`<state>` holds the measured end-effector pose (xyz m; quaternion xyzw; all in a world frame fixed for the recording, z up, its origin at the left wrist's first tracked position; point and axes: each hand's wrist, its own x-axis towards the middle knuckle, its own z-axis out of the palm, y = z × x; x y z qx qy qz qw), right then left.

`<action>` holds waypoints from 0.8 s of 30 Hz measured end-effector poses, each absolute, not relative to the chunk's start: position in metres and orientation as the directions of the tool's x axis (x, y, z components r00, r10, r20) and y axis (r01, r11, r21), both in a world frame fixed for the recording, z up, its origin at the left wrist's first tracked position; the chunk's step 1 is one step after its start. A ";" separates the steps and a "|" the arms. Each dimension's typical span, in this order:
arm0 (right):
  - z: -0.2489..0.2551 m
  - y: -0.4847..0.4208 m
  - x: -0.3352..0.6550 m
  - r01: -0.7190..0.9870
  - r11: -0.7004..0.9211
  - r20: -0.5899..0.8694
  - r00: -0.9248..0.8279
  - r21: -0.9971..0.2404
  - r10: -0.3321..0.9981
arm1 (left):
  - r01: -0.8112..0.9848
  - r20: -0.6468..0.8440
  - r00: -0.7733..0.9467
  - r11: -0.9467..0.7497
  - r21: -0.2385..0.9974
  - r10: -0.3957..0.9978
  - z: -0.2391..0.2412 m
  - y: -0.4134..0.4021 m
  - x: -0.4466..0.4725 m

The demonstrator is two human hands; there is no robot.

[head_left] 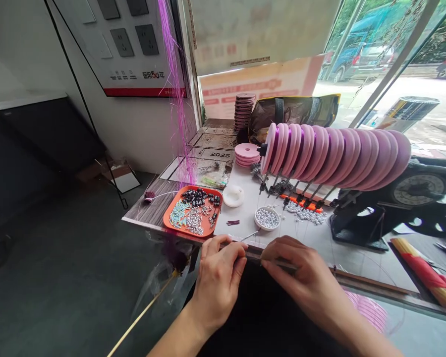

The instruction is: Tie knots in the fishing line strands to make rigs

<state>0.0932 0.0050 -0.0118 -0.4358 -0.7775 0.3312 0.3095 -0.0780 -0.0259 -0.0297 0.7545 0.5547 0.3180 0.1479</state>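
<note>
My left hand (221, 277) is at the table's front edge, thumb and forefinger pinched together. A thin metal rod (250, 235) runs from just behind those fingertips toward a small white dish of grey beads (267, 218); I cannot tell whether the hand holds it. To the right, my right hand (301, 265) is also closed in a pinch, and what it grips is too small to name. An orange tray (167, 218) with black, turquoise and silvery small pieces sits beyond my left hand. Several short dark purple sticks (233, 222) lie between tray and dish.
A rack of pink spools (334, 156) on a black machine (379, 213) stands at the right. Loose grey beads (305, 214) lie below it. A white lid (233, 196), pink discs (247, 154) and purple strands (176, 94) are farther back. A yellow stick (141, 315) slants at lower left.
</note>
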 end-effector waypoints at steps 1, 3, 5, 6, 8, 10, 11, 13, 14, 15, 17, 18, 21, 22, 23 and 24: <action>-0.011 0.008 0.095 0.490 0.392 0.185 -0.418 -0.779 0.889 | 0.745 0.310 0.187 -0.340 0.574 0.932 -0.031 -0.024 -0.078; -0.012 0.011 0.098 0.513 0.378 0.177 -0.398 -0.771 0.900 | 0.750 0.314 0.171 -0.330 0.573 0.934 -0.034 -0.022 -0.078; -0.012 0.014 0.098 0.520 0.365 0.168 -0.387 -0.772 0.906 | 0.757 0.329 0.147 -0.320 0.569 0.933 -0.035 -0.020 -0.079; -0.013 0.015 0.097 0.519 0.355 0.159 -0.385 -0.778 0.909 | 0.762 0.338 0.144 -0.323 0.561 0.930 -0.036 -0.018 -0.080; -0.014 0.017 0.093 0.508 0.337 0.150 -0.374 -0.792 0.915 | 0.769 0.358 0.156 -0.341 0.541 0.921 -0.035 -0.014 -0.082; -0.015 0.018 0.088 0.519 0.319 0.144 -0.349 -0.793 0.926 | 0.768 0.368 0.173 -0.359 0.531 0.914 -0.035 -0.008 -0.084; -0.016 0.019 0.085 0.535 0.315 0.145 -0.336 -0.784 0.930 | 0.767 0.370 0.177 -0.363 0.528 0.912 -0.035 -0.005 -0.086; -0.019 0.021 0.079 0.576 0.311 0.147 -0.314 -0.756 0.938 | 0.772 0.378 0.187 -0.373 0.514 0.907 -0.035 -0.002 -0.088; -0.020 0.022 0.077 0.596 0.307 0.146 -0.303 -0.742 0.942 | 0.778 0.386 0.188 -0.377 0.503 0.903 -0.036 -0.002 -0.089; -0.021 0.023 0.075 0.610 0.303 0.146 -0.294 -0.732 0.945 | 0.783 0.400 0.182 -0.378 0.494 0.898 -0.036 -0.003 -0.090; -0.024 0.024 0.070 0.634 0.285 0.136 -0.274 -0.719 0.952 | 0.796 0.438 0.136 -0.362 0.486 0.889 -0.038 -0.010 -0.091; -0.025 0.025 0.068 0.646 0.276 0.129 -0.266 -0.712 0.955 | 0.803 0.454 0.107 -0.346 0.485 0.885 -0.040 -0.015 -0.091; -0.027 0.026 0.062 0.688 0.263 0.113 -0.255 -0.676 0.960 | 0.831 0.443 0.077 -0.303 0.466 0.893 -0.046 -0.029 -0.089; -0.026 0.027 0.060 0.702 0.262 0.110 -0.255 -0.662 0.961 | 0.839 0.420 0.098 -0.302 0.453 0.902 -0.049 -0.033 -0.088; -0.026 0.027 0.058 0.714 0.262 0.106 -0.256 -0.649 0.961 | 0.845 0.395 0.127 -0.307 0.437 0.910 -0.052 -0.035 -0.086; -0.026 0.027 0.056 0.724 0.262 0.103 -0.257 -0.638 0.961 | 0.853 0.376 0.151 -0.313 0.418 0.914 -0.054 -0.037 -0.084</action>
